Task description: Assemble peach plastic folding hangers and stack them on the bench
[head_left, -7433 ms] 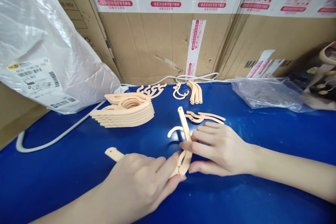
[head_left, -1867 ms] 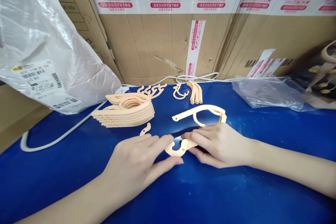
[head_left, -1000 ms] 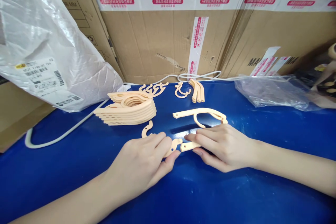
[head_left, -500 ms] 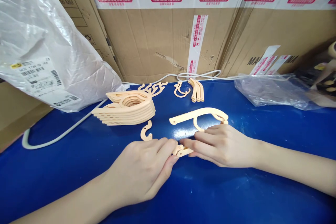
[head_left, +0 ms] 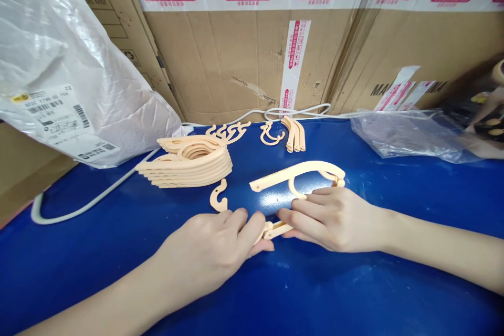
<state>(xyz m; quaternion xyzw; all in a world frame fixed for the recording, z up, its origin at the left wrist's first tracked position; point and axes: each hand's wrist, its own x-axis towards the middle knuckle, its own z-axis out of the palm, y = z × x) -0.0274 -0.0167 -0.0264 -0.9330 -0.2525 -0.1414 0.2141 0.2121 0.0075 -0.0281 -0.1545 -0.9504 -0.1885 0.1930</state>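
My right hand point(head_left: 333, 220) is closed round a cream folding clothes hanger point(head_left: 297, 170), whose two arms and small hook show around the fingers. One arm curves above the hand with its tip pointing left; the other runs below toward my left hand point(head_left: 220, 247). Between fingers and thumb, my left hand pinches a small cream hook piece point(head_left: 268, 226) at that lower arm's end. Most of this piece is hidden, and I cannot tell whether it is joined to the arm. Just beyond my left hand lies a loose curved hook piece point(head_left: 219, 197).
A stack of cream hangers point(head_left: 189, 168) stands at left, with several hook pieces point(head_left: 232, 131) behind it. Farther back are curved arm pieces point(head_left: 295, 135), a white cable point(head_left: 98, 200), a clear plastic bag point(head_left: 409, 134), a white parcel bag point(head_left: 79, 73) and cardboard boxes point(head_left: 228, 52).
My left thumb and fingers have shifted on the small hook piece, which now shows less between them. The hanger's upper arm has swung slightly, its tip a little left and lower.
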